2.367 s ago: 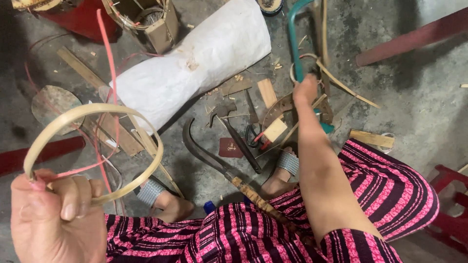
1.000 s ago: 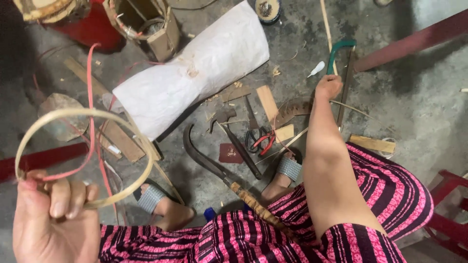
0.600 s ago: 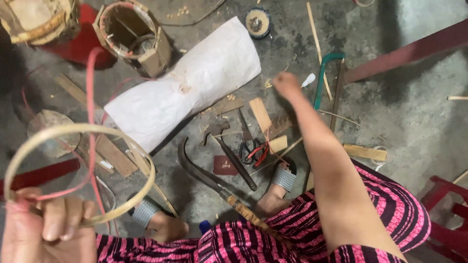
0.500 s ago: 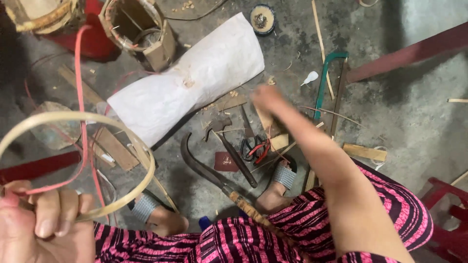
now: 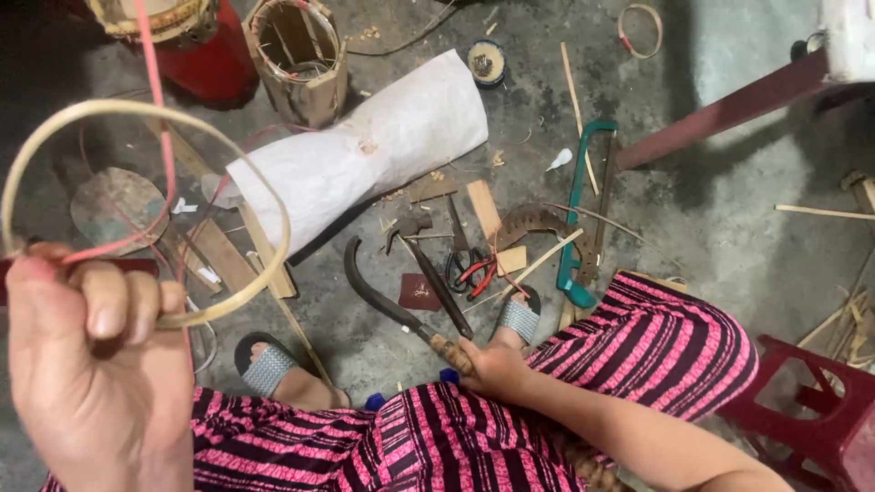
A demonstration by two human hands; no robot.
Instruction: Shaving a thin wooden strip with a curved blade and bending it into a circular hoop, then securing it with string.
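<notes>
At lower left of the frame, my left hand [image 5: 96, 364] pinches the bamboo hoop [image 5: 146, 205] raised for clearance; lower centre, my right hand [image 5: 492, 364] closes around the curved knife [image 5: 387, 301] handle on the floor.

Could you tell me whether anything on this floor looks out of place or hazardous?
Yes: a curved knife, hammer and green hacksaw lie loose among wood offcuts, right by the sandalled feet. The right hand is at the knife's handle; the left hand holds a bamboo hoop.
</notes>
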